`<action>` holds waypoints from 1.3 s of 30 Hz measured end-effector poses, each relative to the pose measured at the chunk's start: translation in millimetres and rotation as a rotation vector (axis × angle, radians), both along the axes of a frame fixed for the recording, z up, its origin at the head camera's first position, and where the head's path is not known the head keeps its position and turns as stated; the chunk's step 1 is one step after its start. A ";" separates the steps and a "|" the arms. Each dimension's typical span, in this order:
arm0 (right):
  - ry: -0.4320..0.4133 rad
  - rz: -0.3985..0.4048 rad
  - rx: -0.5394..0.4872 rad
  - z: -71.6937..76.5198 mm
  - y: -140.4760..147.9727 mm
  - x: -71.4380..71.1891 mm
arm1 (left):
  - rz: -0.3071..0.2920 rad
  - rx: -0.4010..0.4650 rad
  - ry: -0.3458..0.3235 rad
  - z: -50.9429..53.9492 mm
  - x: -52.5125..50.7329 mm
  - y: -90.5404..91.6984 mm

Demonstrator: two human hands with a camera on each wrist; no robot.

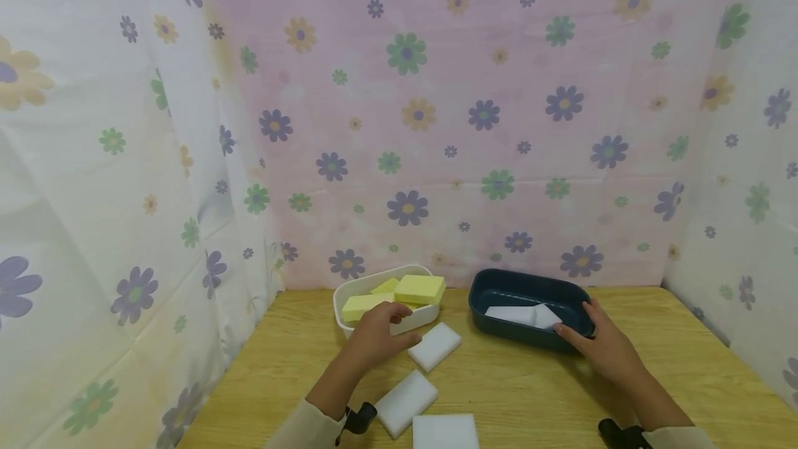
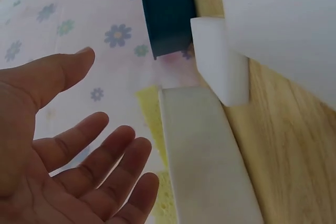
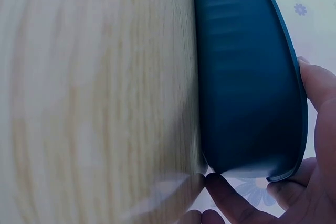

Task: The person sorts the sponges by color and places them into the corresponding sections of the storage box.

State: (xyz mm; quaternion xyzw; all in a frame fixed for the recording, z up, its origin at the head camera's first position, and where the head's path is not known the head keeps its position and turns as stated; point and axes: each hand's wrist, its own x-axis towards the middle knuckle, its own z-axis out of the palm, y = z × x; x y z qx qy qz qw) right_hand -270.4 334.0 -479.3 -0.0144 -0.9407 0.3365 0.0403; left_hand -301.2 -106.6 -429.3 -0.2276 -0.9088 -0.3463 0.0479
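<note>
My left hand (image 1: 375,339) hovers in front of the white tub (image 1: 341,294), fingers loosely bent and nothing between them. Yellow sponges (image 1: 420,288) are heaped in that tub. Around the right end of the dark blue tub (image 1: 520,330) my right hand (image 1: 607,350) holds on, thumb at the front rim and fingers at the end wall. White sponge blocks (image 1: 511,314) lie inside this tub. On the table, just beyond my left thumb, is a white sponge block (image 1: 435,346); the left wrist view shows my open palm beside the white tub's wall (image 2: 202,156).
Two more white sponge blocks, a middle one (image 1: 406,404) and a near one (image 1: 445,432), lie on the wooden table (image 1: 524,400) toward the front. Flowered cloth (image 1: 436,158) hangs behind the table and along both sides.
</note>
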 end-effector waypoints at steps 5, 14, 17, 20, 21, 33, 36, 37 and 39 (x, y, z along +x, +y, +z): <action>0.006 0.001 0.006 -1.8 0.1 -0.8 | 0.021 0.043 -0.103 -11.6 0.8 -2.5; -0.002 -0.002 0.011 -1.9 0.8 -1.8 | 0.008 0.062 -0.176 -31.9 -9.1 4.7; -0.006 -0.001 0.012 -1.5 1.3 -0.8 | -0.012 0.041 -0.140 -38.9 -12.6 7.8; -0.006 0.006 0.013 -1.3 1.3 -0.4 | -0.031 0.023 -0.113 -45.3 -15.7 10.6; -0.006 0.009 0.015 -1.3 1.2 -0.4 | -0.034 0.021 -0.113 -46.7 -16.3 11.3; -0.035 -0.007 0.016 -0.5 5.3 -1.5 | 0.015 0.031 -0.216 -48.2 -13.7 16.2; -0.045 -0.004 0.015 -1.8 4.6 -2.9 | 0.004 0.019 -0.191 -51.1 -12.7 16.0; -0.049 -0.003 0.015 -2.1 4.6 -3.2 | -0.001 0.013 -0.171 -51.8 -12.3 16.0; -0.054 -0.006 0.018 -2.2 5.0 -3.1 | -0.005 0.001 -0.146 -52.8 -11.9 17.0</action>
